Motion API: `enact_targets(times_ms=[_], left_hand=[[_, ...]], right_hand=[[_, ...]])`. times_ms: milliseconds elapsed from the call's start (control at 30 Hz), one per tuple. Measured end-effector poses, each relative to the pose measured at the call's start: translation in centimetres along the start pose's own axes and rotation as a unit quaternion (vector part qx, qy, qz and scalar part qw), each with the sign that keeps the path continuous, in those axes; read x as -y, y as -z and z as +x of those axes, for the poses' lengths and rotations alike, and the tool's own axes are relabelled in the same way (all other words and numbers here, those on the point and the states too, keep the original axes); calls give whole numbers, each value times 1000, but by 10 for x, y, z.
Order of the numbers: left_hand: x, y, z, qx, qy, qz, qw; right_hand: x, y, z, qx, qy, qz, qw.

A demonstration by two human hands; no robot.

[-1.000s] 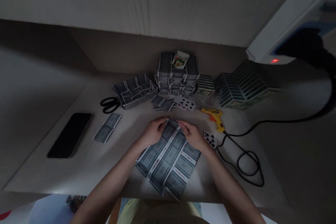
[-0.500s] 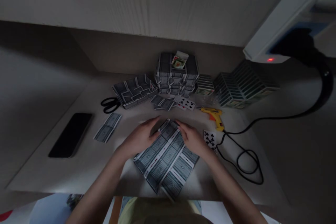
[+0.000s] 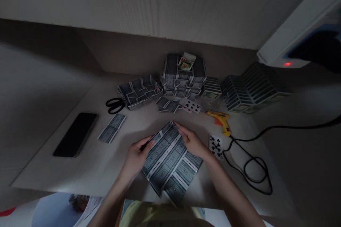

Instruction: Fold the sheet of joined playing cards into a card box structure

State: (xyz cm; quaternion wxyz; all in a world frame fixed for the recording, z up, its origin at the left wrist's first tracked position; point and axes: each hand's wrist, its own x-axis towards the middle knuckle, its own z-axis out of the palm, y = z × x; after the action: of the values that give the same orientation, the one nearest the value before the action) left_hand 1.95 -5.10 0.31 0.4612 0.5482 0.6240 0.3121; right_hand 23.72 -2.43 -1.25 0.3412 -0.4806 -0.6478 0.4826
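Note:
A panel of overlapping playing cards (image 3: 170,159), backs showing in blue-grey, lies tilted near the desk's front edge, with folded-up edges. My left hand (image 3: 137,156) grips its upper left edge, thumb on the inner side and fingers behind. At the far corner and upper right edge, my right hand (image 3: 190,140) holds the panel between thumb and fingers. Beyond it lie loose cards (image 3: 168,104) and a tray made of cards (image 3: 140,92). The nine of clubs (image 3: 215,146) rests right of my right hand.
Stacked card-covered boxes (image 3: 183,76) stand at the back, an opened card pack (image 3: 187,61) on top. A yellow glue gun (image 3: 221,120) with a looping black cable (image 3: 246,161) lies right. Scissors (image 3: 115,105), two joined cards (image 3: 112,128) and a phone (image 3: 75,134) lie left.
My left hand has moved down and closed on the panel's left edge. My right hand has stayed by the far corner, its fingers now at the edge. The view has shifted slightly.

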Motion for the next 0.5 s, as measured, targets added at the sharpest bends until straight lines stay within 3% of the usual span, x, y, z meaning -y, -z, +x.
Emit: enact_targets(times_ms=[133,300,400,500], left_hand=[[-9,1,6,29,-76,107,991],[-19,8,15,34,-141,317,937],[-25,13,25,-39,-152,275,948],[-34,9,39,-155,-178,145,961]], right_hand=[[8,-2,1,-27,-19,15,999],[19,17,-1,26,-71,167,983],[19,34,-4,-12,-105,258,960],[26,43,-6,-13,-71,253,965]])
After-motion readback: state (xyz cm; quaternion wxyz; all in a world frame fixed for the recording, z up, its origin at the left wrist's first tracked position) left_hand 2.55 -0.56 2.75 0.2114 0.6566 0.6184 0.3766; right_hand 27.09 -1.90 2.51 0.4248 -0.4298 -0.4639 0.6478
